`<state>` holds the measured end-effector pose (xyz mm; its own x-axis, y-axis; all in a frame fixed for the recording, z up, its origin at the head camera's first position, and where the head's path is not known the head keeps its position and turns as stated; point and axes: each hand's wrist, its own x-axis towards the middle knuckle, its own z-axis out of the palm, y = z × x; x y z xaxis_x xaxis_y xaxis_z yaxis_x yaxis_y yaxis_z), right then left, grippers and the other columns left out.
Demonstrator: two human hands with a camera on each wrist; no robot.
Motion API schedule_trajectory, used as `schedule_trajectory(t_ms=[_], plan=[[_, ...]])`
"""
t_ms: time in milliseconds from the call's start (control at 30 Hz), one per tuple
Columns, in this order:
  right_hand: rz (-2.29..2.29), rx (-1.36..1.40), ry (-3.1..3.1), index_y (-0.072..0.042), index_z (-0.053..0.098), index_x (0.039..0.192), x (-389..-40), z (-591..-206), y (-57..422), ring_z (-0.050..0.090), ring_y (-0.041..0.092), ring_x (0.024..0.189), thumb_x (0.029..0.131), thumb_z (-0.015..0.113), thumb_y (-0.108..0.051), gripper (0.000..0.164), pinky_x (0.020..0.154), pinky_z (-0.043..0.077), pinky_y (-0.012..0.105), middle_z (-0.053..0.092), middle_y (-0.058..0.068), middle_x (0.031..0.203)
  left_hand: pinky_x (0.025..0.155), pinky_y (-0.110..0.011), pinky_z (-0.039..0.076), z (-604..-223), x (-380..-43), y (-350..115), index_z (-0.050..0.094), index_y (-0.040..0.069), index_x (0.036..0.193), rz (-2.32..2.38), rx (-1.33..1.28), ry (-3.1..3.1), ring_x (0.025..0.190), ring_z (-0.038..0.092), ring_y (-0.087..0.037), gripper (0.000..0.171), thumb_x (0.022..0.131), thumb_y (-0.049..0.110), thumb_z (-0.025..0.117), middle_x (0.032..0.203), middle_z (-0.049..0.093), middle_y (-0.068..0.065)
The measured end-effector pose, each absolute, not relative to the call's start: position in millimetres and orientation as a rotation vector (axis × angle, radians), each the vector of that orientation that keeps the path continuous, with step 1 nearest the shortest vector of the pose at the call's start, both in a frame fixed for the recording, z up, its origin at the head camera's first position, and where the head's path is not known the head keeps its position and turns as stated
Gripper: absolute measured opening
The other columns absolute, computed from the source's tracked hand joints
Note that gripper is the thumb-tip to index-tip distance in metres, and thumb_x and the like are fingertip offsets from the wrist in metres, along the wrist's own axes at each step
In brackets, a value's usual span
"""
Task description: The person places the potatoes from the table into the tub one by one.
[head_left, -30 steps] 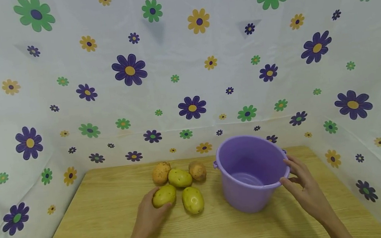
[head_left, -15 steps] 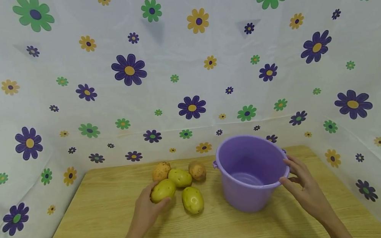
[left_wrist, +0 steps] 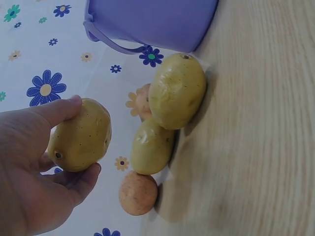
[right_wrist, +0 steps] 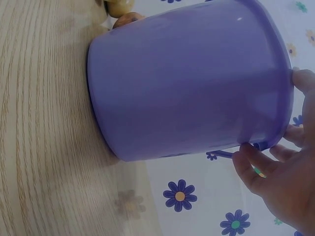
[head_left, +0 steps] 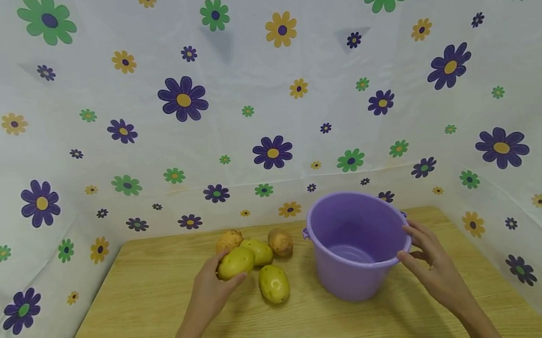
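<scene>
In the head view, my left hand (head_left: 212, 286) holds a yellow-green potato (head_left: 236, 263), thumb on its near side and fingers round its far side. The left wrist view shows this potato (left_wrist: 84, 135) off the table, apart from the others. Just right of it lies another yellow-green potato (head_left: 274, 284). Behind are a third yellow-green potato (head_left: 259, 251) and two browner, rounder ones, the left brown potato (head_left: 229, 240) partly hidden. My right hand (head_left: 430, 268) grips the rim of an upright purple bucket (head_left: 355, 278) on its right side, thumb and fingertips at the edge.
The wooden table (head_left: 133, 313) carries the bucket and potatoes. A white flowered sheet (head_left: 229, 140) hangs behind and along both sides. The bucket's handle (left_wrist: 115, 45) hangs down on its far side in the left wrist view.
My left hand has lifted the potato from the table and moved it up and slightly right, overlapping the potatoes behind. The right hand and the bucket stay put.
</scene>
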<state>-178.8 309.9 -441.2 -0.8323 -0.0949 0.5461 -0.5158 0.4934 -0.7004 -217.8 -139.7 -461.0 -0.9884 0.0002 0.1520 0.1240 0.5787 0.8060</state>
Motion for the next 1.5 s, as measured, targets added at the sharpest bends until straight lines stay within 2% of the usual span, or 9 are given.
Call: schedule_trajectory(t_ms=[400,700,1100,1367,1500], plan=[[1.292,0.507,-2.303,0.01,0.043,0.15,-178.6,-440.8,310.7,0.052,0.002,0.124,0.097,0.063,0.008,0.056,0.092,0.046,0.008,0.031,0.024,0.16,0.099,-0.05,0.055,-439.8,-223.7,-133.9,0.051,0.0,0.148,-1.439,-0.169,-2.62,0.122,0.061,-0.036,0.075,0.087,0.025,0.085,0.143,0.057,-0.023],[1.301,0.509,-2.313,0.011,0.043,0.149,-178.8,-439.6,309.9,0.052,0.002,0.124,0.098,0.063,0.007,0.055,0.092,0.046,0.008,0.03,0.024,0.16,0.104,-0.054,0.051,-420.9,-225.7,-126.1,0.052,0.002,0.148,-1.421,-0.235,-2.609,0.126,0.058,-0.037,0.073,0.088,0.027,0.085,0.146,0.056,-0.02],[1.307,0.518,-2.312,0.01,0.044,0.15,-179.6,-438.6,310.0,0.052,0.002,0.124,0.098,0.063,0.007,0.055,0.092,0.047,0.009,0.032,0.022,0.16,0.1,-0.05,0.054,-400.6,-230.3,-112.1,0.05,0.004,0.15,-1.458,-0.283,-2.597,0.122,0.06,-0.033,0.075,0.089,0.034,0.083,0.144,0.058,-0.018],[1.317,0.516,-2.312,0.011,0.044,0.149,-179.8,-439.2,311.1,0.052,0.001,0.125,0.098,0.063,0.007,0.055,0.091,0.048,0.01,0.032,0.022,0.16,0.104,-0.049,0.052,-386.3,-234.2,-93.6,0.051,0.004,0.15,-1.448,-0.343,-2.612,0.127,0.058,-0.034,0.076,0.089,0.035,0.084,0.149,0.054,-0.016],[1.32,0.512,-2.317,0.01,0.043,0.15,-180.2,-440.1,312.2,0.052,0.0,0.125,0.099,0.062,0.006,0.055,0.091,0.047,0.009,0.032,0.022,0.161,0.104,-0.048,0.052,-380.6,-236.9,-83.3,0.052,0.006,0.149,-1.432,-0.368,-2.611,0.125,0.06,-0.032,0.075,0.088,0.035,0.085,0.146,0.057,-0.014]])
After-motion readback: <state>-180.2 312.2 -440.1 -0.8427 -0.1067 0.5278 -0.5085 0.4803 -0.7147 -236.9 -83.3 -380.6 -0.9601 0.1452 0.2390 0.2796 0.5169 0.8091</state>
